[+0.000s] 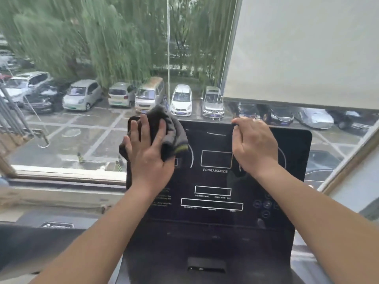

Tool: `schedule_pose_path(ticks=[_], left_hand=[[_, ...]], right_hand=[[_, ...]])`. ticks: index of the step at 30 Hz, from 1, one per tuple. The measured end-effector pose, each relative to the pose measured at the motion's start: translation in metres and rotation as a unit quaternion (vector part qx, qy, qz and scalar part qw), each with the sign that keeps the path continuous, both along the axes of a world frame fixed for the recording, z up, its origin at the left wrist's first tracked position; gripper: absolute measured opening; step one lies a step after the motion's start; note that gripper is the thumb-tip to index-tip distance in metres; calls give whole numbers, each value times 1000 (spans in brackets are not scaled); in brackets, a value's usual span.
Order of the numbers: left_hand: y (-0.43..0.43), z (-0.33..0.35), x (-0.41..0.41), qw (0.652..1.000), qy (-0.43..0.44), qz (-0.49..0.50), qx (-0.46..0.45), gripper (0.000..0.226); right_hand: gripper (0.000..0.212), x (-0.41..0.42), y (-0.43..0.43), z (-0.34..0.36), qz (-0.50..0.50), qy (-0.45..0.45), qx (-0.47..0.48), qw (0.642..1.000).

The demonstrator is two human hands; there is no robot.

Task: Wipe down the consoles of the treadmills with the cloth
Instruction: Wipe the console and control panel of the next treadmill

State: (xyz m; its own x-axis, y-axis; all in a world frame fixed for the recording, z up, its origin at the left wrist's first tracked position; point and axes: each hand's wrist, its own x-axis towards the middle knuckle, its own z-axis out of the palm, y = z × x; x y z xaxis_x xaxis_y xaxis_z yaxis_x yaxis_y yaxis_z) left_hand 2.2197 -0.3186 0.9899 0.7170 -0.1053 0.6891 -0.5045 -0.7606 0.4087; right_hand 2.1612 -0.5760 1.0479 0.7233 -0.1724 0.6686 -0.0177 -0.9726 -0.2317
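Up at the top left corner of the console [213,179], the left grip [147,154] lies flat, fingers straight, pressing the dark cloth [166,126] against the black panel. The right grip [254,148] curls its fingers over the console's top edge, holding it. Cars [181,100] stand parked outside.
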Motion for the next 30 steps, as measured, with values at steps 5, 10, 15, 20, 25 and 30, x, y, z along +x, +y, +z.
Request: schedule_pose_path(ticks=[5,10,15,20,25,30], left_hand=[[-21,-33,-10,995,-23,66,65,90],[-11,-91,-42,963,-89,-48,249,103],[45,-53,-1,915,-196,-150,318,87],[27,-28,14,995,-51,77,47,83],[3,-78,-27,969,-94,-32,226,95],[35,-29,10,938,-165,-111,284,98]], right_hand=[[34,7,0,-13,-15,-30,31,999],[35,8,7,-14,-11,-65,14,998],[39,7,4,-15,-13,-60,-3,998],[38,8,9,-14,-21,-65,-2,998],[36,7,11,-14,-24,-68,-10,997],[36,8,9,-15,-25,-63,-24,997]])
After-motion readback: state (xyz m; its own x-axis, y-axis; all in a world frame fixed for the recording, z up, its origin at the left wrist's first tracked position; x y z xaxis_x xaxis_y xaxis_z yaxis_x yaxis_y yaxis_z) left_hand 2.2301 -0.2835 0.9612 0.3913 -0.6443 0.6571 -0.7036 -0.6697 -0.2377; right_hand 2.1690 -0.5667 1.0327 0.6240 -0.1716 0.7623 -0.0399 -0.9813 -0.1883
